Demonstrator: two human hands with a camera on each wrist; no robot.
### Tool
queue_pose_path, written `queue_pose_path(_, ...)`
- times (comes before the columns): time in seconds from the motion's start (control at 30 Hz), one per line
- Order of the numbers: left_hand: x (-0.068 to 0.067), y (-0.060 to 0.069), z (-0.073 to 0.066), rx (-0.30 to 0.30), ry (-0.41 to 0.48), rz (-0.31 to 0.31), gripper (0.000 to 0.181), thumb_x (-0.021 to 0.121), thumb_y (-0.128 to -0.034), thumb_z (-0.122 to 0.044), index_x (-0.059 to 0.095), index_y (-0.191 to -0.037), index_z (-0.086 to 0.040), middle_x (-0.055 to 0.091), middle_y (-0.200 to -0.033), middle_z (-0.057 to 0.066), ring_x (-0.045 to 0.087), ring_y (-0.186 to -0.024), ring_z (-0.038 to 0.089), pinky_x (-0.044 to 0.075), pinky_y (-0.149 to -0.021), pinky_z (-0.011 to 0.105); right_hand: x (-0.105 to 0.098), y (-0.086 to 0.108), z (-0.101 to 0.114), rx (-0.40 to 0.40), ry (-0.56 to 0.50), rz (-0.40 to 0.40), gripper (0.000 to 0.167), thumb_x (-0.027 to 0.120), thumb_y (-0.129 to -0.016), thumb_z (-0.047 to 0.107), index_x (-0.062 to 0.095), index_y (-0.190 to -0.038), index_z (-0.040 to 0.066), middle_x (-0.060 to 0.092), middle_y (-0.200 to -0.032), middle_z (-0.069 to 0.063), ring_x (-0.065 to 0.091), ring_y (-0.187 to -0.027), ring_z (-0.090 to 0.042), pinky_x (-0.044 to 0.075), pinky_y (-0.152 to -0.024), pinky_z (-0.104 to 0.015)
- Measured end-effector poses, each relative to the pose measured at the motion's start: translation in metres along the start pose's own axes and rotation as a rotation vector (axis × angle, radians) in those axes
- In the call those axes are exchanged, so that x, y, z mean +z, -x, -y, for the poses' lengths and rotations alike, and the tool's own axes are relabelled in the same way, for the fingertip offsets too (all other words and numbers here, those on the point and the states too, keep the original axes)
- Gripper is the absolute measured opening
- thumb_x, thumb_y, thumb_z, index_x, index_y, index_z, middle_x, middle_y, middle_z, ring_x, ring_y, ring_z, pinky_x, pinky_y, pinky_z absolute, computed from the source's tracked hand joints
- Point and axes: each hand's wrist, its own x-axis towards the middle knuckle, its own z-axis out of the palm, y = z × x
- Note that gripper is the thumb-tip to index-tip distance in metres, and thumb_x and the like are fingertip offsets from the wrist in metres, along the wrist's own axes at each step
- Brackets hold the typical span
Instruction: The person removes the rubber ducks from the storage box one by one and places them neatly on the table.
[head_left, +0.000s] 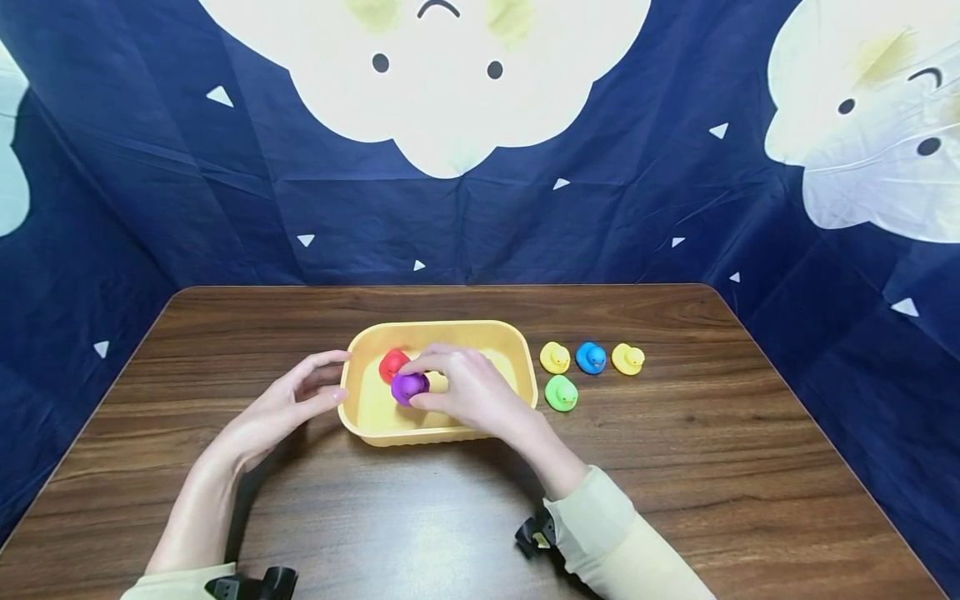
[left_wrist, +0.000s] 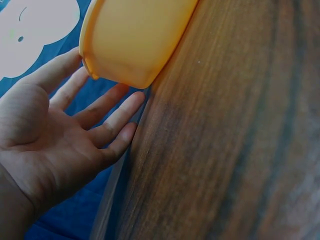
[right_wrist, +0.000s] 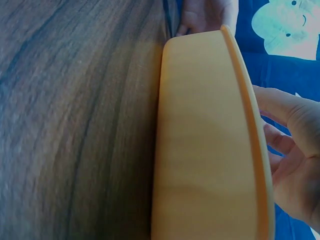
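Our right hand (head_left: 476,387) pinches the purple duck (head_left: 406,389) over the yellow tub (head_left: 420,437), beside the red duck (head_left: 391,364); our left hand (head_left: 276,413), fingers apart, is at the tub's left rim

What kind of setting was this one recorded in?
Probably a small staged recording booth rather than a lived-in room: a navy cloud-print fabric backdrop hangs behind and on both sides of the wood-grain table, and black wrist cameras are worn.
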Motion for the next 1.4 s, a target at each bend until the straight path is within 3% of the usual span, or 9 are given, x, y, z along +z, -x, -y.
queue_pose_path(0.2, 0.000, 0.000, 0.001, -0.003, -0.006, 0.000, 0.058, 0.062, -0.1042, -0.030, 0.037, -0.155, -0.017, 0.051, -0.152, 0.021, 0.061, -0.119, 0.001, 0.047, -0.095, 0.013, -0.009, 0.008, -0.003, 0.016, -0.042, -0.041, 0.029, 0.085, -0.086, 0.027, 0.079, -0.114, 0.022, 0.074, -0.105, 0.007, 0.071, -0.100, -0.017, 0.053, -0.085, -0.027)
queue_pose_path(0.4, -0.001, 0.000, 0.000, -0.015, -0.012, 0.001, 0.059, 0.062, -0.1041, -0.031, 0.037, -0.156, -0.018, 0.050, -0.152, 0.021, 0.060, -0.118, 0.000, 0.047, -0.095, 0.013, -0.018, 0.015, -0.009, -0.007, -0.059, -0.073, 0.027, 0.085, -0.086, 0.023, 0.080, -0.112, 0.020, 0.074, -0.102, 0.008, 0.068, -0.097, -0.008, 0.054, -0.086, -0.026)
queue_pose_path(0.6, -0.001, 0.000, 0.001, -0.012, -0.005, 0.004, 0.058, 0.061, -0.1042, -0.030, 0.037, -0.156, -0.018, 0.050, -0.153, 0.021, 0.060, -0.119, 0.000, 0.046, -0.095, 0.013, -0.027, 0.023, -0.015, -0.022, -0.059, -0.106, 0.026, 0.082, -0.086, 0.016, 0.079, -0.112, 0.018, 0.074, -0.101, 0.007, 0.067, -0.098, -0.008, 0.056, -0.089, -0.035)
queue_pose_path(1.4, -0.002, 0.001, 0.000, -0.034, -0.026, -0.003, 0.059, 0.062, -0.1038, -0.033, 0.037, -0.156, -0.020, 0.050, -0.154, 0.020, 0.059, -0.121, 0.002, 0.045, -0.095, 0.013, -0.052, 0.049, -0.040, 0.039, -0.097, -0.205, 0.030, 0.085, -0.085, 0.016, 0.079, -0.115, 0.019, 0.075, -0.104, 0.007, 0.070, -0.103, -0.011, 0.058, -0.094, -0.042)
